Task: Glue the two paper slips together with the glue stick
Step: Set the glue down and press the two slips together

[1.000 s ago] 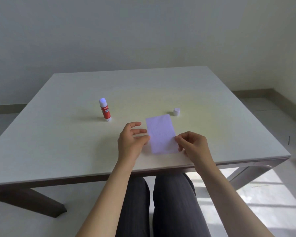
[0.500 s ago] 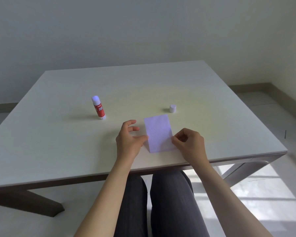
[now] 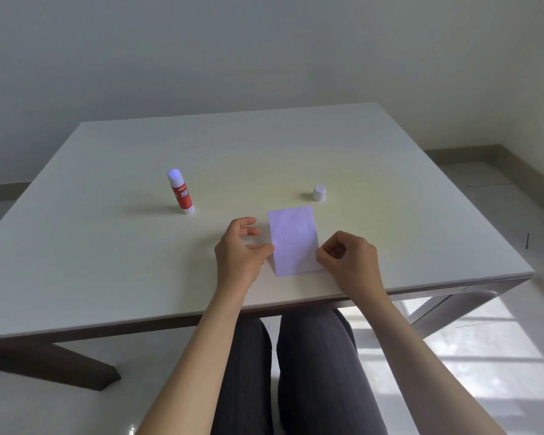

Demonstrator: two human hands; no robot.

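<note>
A pale lilac paper slip (image 3: 294,240) lies flat on the white table (image 3: 107,246) near the front edge. I see one sheet only; whether a second lies under it I cannot tell. My left hand (image 3: 241,255) touches its left edge with the thumb, fingers spread. My right hand (image 3: 347,262) pinches its right edge between thumb and forefinger. The glue stick (image 3: 180,193), red label, stands uncapped and upright to the far left of the paper. Its white cap (image 3: 319,193) sits just beyond the paper's far right corner.
The table's front edge (image 3: 296,304) runs just behind my wrists, with my knees under it. A wall stands behind the table, and tiled floor shows at the right.
Both hands stay on the paper's edges; my right hand's fingers have curled tighter at the right edge. The view has shifted slightly as my head moved.
</note>
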